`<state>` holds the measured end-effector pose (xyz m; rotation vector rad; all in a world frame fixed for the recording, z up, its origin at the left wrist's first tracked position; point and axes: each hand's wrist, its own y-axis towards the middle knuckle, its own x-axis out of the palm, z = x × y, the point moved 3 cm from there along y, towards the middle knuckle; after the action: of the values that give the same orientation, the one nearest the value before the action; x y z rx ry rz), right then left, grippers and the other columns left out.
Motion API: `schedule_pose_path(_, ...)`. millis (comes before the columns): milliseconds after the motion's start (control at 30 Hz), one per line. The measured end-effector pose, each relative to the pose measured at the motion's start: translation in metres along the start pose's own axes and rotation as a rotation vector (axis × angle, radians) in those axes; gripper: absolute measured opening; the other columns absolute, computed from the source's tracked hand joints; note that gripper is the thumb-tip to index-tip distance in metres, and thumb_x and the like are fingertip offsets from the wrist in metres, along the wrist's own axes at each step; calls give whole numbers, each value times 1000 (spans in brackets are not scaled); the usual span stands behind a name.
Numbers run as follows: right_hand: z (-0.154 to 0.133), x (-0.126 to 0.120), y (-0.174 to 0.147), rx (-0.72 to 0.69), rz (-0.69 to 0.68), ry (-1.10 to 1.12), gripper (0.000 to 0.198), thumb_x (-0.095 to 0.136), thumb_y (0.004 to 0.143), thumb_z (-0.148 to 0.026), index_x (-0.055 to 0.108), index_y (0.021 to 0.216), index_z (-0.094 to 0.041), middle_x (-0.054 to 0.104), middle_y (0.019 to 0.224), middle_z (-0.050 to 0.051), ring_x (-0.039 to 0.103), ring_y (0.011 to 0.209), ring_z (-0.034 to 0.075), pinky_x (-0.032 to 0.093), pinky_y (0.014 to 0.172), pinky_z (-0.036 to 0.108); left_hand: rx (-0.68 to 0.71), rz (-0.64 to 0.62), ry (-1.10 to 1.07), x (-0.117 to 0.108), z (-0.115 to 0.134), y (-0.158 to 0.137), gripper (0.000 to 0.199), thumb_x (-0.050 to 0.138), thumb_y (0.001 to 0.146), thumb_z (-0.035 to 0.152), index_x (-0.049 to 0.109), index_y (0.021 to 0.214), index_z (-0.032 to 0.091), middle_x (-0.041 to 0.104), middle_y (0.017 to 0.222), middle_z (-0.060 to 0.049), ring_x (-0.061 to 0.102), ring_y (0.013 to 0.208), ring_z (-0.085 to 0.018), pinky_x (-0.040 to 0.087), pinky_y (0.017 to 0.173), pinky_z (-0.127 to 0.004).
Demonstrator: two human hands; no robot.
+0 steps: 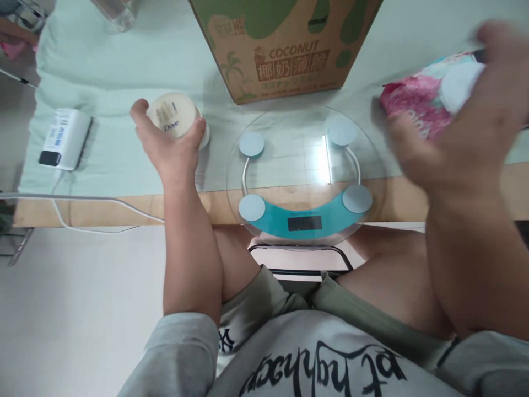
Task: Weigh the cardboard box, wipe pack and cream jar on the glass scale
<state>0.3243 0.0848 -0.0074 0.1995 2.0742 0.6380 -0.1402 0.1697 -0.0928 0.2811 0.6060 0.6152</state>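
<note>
My left hand is wrapped round a round cream-coloured Dove jar, thumb on its right side and fingers on its left. The jar stands on the cloth left of a round glass bathroom scale, which has a blue band and a dark display. Blurred by motion, my right hand is raised over a pink and white soft packet with a white lid. Its thumb and fingers are apart, and no held thing shows. Part of the packet is hidden behind this hand.
A brown coconut carton stands behind the scale. At the left lie a white power bank and its cable. A clear container is at the far left. The scale overhangs the table's wooden front edge.
</note>
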Motion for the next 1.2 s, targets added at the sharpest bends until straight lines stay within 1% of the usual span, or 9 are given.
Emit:
schedule_pose_path(133, -76, 46, -13, -203, -437, -15, 79, 60, 92, -59, 46, 159, -20, 39, 167, 12, 39, 158, 35, 33, 136, 61, 77, 52, 2, -6, 2, 0, 126, 106, 38, 61, 34, 135, 26, 45, 143, -5, 42, 133, -31, 35, 127, -59)
schedule_pose_path(233, -77, 74, -21, -78, -653, -29, 103, 64, 87, -68, 33, 167, -11, 24, 173, 18, 24, 165, 40, 19, 138, 69, 411, -17, -92, -5, 32, -8, 125, 98, 44, 77, 38, 142, 30, 46, 146, -2, 52, 124, -28, 54, 109, -52)
schedule_pose_path(333, -64, 82, -22, -9, -675, -16, 123, 72, 79, -71, 20, 171, -7, 21, 173, 21, 22, 165, 42, 18, 138, 69, 689, -233, -279, 2, 82, -34, 116, 87, 60, 86, 37, 152, 36, 45, 152, 1, 57, 127, -27, 59, 104, -46)
schedule_pose_path(500, -62, 76, -19, 0, -653, 48, 132, 67, 78, -83, 11, 173, -10, 17, 175, 17, 21, 167, 37, 20, 140, 64, 564, -647, -379, 24, 153, -88, 110, 84, 71, 81, 34, 157, 33, 59, 144, -8, 61, 134, -31, 57, 116, -46)
schedule_pose_path(667, -63, 78, -17, 1, -658, 59, 125, 65, 79, -82, 23, 170, -8, 21, 174, 15, 23, 166, 35, 22, 139, 62, 495, -802, -298, 35, 164, -109, 113, 76, 69, 90, 35, 158, 32, 58, 147, -13, 58, 142, -35, 51, 124, -50)
schedule_pose_path(800, -59, 79, -16, -34, -656, 71, 116, 67, 81, -76, 26, 169, -12, 26, 173, 14, 23, 166, 37, 23, 139, 64, 530, -823, -375, 28, 152, -96, 108, 74, 74, 88, 32, 160, 39, 43, 166, -8, 45, 156, -34, 45, 131, -50)
schedule_pose_path(933, -58, 77, -16, -71, -697, 12, 108, 65, 85, -69, 30, 167, -9, 27, 172, 16, 22, 166, 37, 24, 138, 64, 464, -693, -436, 15, 148, -82, 68, 65, 89, 77, 55, 144, 39, 60, 150, -3, 58, 144, -27, 52, 124, -43)
schedule_pose_path(1100, -59, 76, -16, -66, -711, 4, 110, 62, 86, -71, 29, 168, -5, 25, 172, 19, 23, 166, 38, 22, 138, 66, 523, -860, -198, 25, 163, -101, 101, 79, 72, 85, 44, 152, 34, 51, 161, -10, 50, 152, -33, 46, 130, -49)
schedule_pose_path(1200, -60, 77, -16, -64, -710, 14, 109, 62, 86, -70, 29, 168, -6, 26, 172, 19, 23, 166, 39, 21, 137, 67, 566, -738, -202, 32, 163, -106, 101, 82, 69, 83, 48, 150, 33, 58, 153, -9, 58, 144, -33, 53, 123, -48)
